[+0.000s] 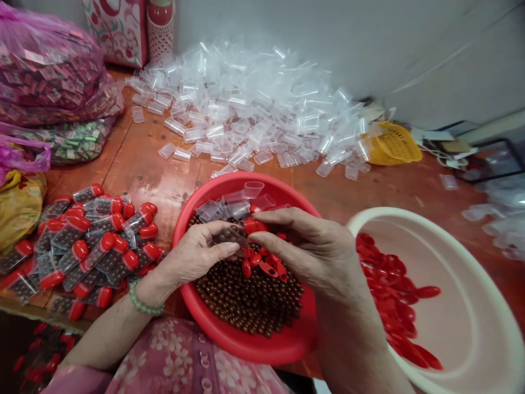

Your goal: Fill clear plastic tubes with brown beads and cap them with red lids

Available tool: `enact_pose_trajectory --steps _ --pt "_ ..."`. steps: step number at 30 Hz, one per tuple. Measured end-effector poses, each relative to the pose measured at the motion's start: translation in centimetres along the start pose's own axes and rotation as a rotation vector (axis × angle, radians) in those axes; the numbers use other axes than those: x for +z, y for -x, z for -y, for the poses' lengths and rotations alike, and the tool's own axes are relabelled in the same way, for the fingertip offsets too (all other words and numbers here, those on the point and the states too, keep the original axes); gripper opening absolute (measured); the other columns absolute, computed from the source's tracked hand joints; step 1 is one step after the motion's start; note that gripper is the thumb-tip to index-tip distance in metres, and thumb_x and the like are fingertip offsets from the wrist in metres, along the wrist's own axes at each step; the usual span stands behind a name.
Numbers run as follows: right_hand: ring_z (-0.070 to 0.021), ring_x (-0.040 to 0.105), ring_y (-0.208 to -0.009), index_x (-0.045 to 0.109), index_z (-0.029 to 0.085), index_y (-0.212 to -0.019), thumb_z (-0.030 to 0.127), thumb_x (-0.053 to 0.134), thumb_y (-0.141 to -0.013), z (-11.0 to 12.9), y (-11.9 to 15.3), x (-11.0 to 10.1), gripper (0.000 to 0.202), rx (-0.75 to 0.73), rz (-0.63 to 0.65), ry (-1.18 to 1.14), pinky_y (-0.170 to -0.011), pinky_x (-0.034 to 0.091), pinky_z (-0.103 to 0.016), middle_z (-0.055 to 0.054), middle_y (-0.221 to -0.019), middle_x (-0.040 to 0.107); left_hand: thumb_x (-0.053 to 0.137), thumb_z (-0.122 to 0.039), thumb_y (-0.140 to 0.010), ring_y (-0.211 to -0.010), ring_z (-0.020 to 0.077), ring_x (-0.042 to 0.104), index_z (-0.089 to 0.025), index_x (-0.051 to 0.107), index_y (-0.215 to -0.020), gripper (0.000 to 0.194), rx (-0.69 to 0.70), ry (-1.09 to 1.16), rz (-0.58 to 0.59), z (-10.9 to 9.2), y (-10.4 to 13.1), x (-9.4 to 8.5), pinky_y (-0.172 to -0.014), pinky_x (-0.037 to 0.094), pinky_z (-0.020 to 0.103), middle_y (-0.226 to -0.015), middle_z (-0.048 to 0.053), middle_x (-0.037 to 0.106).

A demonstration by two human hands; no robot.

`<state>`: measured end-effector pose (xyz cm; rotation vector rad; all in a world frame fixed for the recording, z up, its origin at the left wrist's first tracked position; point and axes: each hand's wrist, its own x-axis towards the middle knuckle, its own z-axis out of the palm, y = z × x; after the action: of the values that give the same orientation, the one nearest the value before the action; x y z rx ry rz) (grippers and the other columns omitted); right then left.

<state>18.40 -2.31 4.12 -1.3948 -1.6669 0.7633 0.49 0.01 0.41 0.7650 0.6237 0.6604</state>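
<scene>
Above a red basin (246, 355), my left hand (200, 251) pinches a clear plastic container (230, 235) with brown beads inside. My right hand (315, 246) grips a red cap (252, 224) at the container's mouth; whether the cap is seated, I cannot tell. Below both hands, the basin holds many loose brown beads (250, 301), several small red pieces (268, 268) and some clear containers (225, 208) at its far side. A green bead bracelet circles my left wrist.
Filled red-capped containers (98, 241) lie heaped at the left. Clear containers (254, 109) are piled at the back, beside a yellow basket (394, 143). At the right stands a white basin (471, 306) with red caps (389, 290). Pink plastic bags (49, 65) sit at the far left.
</scene>
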Motion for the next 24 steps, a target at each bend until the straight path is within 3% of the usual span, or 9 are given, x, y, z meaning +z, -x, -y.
enact_pose_trajectory --steps 6,13,18,20,24 --pt "-0.0168 0.071 -0.074 0.074 0.027 -0.099 0.027 0.075 -0.078 -0.5 0.2 0.1 0.021 -0.001 0.023 0.040 -0.069 0.058 -0.030 -0.001 -0.086 0.076 0.064 -0.014 -0.077 -0.073 0.0103 0.060 -0.014 0.067 -0.090 0.014 0.007 -0.110 0.008 0.1 0.0 0.0 -0.076 0.048 0.025 -0.081 0.001 0.066" --pt "-0.0163 0.070 -0.076 0.073 0.024 -0.098 0.030 0.072 -0.080 -0.8 0.2 0.8 0.020 0.130 0.030 -0.054 -0.072 0.057 -0.030 -0.002 -0.089 0.076 0.061 -0.013 -0.080 -0.071 0.0106 0.061 -0.014 0.069 -0.098 0.020 -0.003 -0.227 0.001 0.2 -0.2 -0.1 -0.071 0.049 0.024 -0.076 0.001 0.066" --pt "-0.0146 0.066 -0.072 0.072 0.023 -0.096 0.032 0.072 -0.080 -0.8 -0.4 1.2 0.018 0.181 0.059 -0.103 -0.068 0.055 -0.029 -0.001 -0.083 0.073 0.070 -0.033 -0.079 -0.072 0.0124 0.065 -0.012 0.068 -0.094 0.026 -0.088 0.046 0.150 0.2 -0.3 -0.9 -0.068 0.050 0.024 -0.078 0.005 0.068" --pt "-0.0145 0.066 -0.073 0.072 0.024 -0.096 0.032 0.072 -0.080 -0.7 -0.6 1.3 0.018 0.193 0.059 -0.147 -0.069 0.054 -0.029 -0.001 -0.085 0.073 0.069 -0.043 -0.080 -0.073 0.0145 0.066 -0.011 0.068 -0.088 0.033 -0.102 0.164 0.158 0.2 -0.4 -1.2 -0.068 0.051 0.025 -0.078 0.008 0.069" --pt "-0.0149 0.067 -0.076 0.072 0.025 -0.095 0.031 0.072 -0.080 -0.7 -0.8 1.8 0.017 0.219 0.051 -0.233 -0.072 0.054 -0.029 -0.001 -0.087 0.074 0.044 -0.060 -0.091 -0.068 0.0166 0.066 -0.012 0.069 -0.084 0.055 -0.119 0.160 0.108 0.2 -0.7 -1.3 -0.065 0.051 0.030 -0.077 0.011 0.070"
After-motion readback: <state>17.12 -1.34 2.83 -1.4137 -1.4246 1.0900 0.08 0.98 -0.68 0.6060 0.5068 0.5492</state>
